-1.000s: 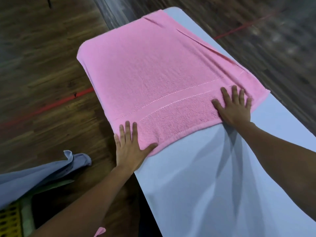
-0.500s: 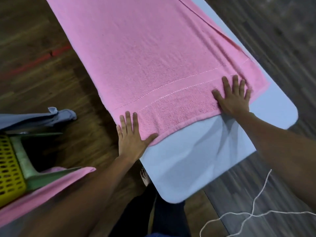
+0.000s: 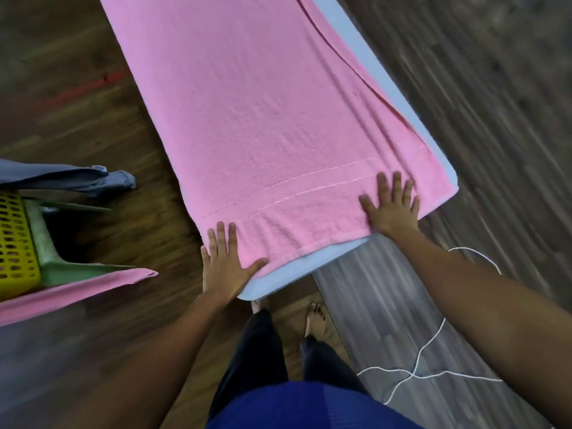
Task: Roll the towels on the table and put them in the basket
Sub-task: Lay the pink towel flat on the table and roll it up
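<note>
As seen closest, bottom centre: blue top (image 3: 309, 407), dark trousers (image 3: 257, 351), bare feet (image 3: 315, 317) on the wood floor (image 3: 148, 193).
cord: thin white cord (image 3: 430, 348), loose on a grey stretch of floor, lower right.
left hand (image 3: 224, 263): palm down, fingers straight and slightly spread, flat on the near-left corner of the pink towel (image 3: 263, 119); thumb out along the hem; nothing gripped.
right hand (image 3: 391, 209): palm down, fingers straight and spread, flat on the near-right corner; fingertips reaching the stitch lines; nothing gripped.
pink towel: unrolled, spread flat along the table (image 3: 278, 278) from the near hem to the top edge of frame; two stitch lines across near the hands; long crease down the right side.
table: pale blue top, bare only as a narrow strip past the hem and along the right edge.
basket (image 3: 15, 243): yellow, perforated, left edge of frame, well apart from the table; against a green plastic frame (image 3: 46, 243).
second pink towel (image 3: 71, 292): draped below the basket, lower left.
grey-blue cloth (image 3: 77, 179): bunched above the basket, mid left.
far floor: dark planks, red line (image 3: 89, 88) at upper left, blurred.
</note>
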The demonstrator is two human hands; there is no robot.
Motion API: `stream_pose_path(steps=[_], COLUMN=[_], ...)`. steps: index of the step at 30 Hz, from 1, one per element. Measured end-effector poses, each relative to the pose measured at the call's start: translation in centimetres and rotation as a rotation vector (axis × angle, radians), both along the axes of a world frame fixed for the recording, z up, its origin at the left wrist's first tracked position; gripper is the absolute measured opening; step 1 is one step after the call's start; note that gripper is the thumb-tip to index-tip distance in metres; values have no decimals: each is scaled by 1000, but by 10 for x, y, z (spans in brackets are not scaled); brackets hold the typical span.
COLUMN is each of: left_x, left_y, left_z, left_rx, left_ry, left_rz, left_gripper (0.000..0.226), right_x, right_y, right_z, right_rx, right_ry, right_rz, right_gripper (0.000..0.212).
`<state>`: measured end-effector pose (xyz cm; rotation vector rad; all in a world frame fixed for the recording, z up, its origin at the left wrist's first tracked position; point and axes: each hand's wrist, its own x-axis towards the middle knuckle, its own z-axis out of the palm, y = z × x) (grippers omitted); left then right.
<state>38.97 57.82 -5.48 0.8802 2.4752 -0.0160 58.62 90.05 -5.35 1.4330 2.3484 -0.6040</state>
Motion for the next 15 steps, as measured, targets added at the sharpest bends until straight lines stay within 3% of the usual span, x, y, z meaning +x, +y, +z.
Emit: stream_pose_path(steps=[3,7,9,15], left_x=[2,-4,-4,24], left_y=[7,33,60,161], left_z=[11,32,47,85], left_rx=[14,235,319,446], left_ry=[3,72,25,-133], left_rz=[53,31,-12,-240], left_gripper=[105,57,39,21], right_x=[-6,6,16,68], right_y=[9,1,-11,-21], right_z=[12,36,52,84], right_rx=[-43,43,-15,-35], right_ry=[44,366,491,636], right_rz=[7,-127,-275,-629], right_gripper=[77,50,37,21])
